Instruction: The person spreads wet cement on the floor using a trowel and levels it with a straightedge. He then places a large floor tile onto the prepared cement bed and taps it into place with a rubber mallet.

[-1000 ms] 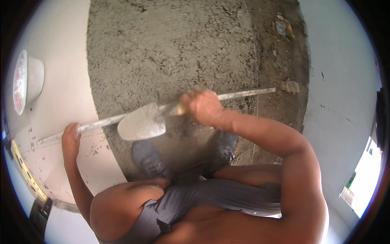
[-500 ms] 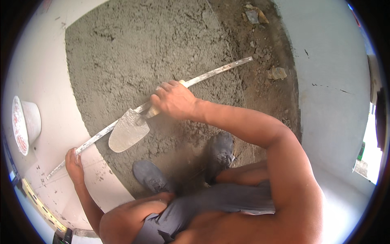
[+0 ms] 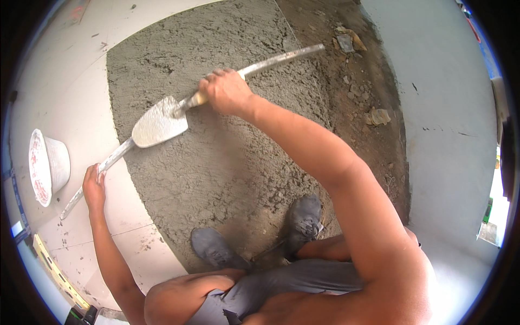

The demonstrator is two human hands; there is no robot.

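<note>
Evidently the right hand point(image 3: 226, 91) is closed round the handle of a trowel point(image 3: 160, 125), its fingers reaching over the long straight bar point(image 3: 281, 60); how much they clasp the bar itself is hidden. The left hand point(image 3: 94, 188) has the bar pinched near its lower-left end. The trowel's blade points left and toward the person, overlapping the bar between the hands. The bar slants from lower left to upper right, crossing the rough grey mortar point(image 3: 179, 59); its nearer tip is over the pale tiles point(image 3: 81, 97), its far one by the soil strip point(image 3: 346, 81). Leftward, a white basin point(image 3: 57, 165) stands just beside the left hand; rightward, the wall point(image 3: 444, 119) is well apart from the bar. Bare mortar spreads beyond the bar and back toward the shoes point(image 3: 211, 246).
</note>
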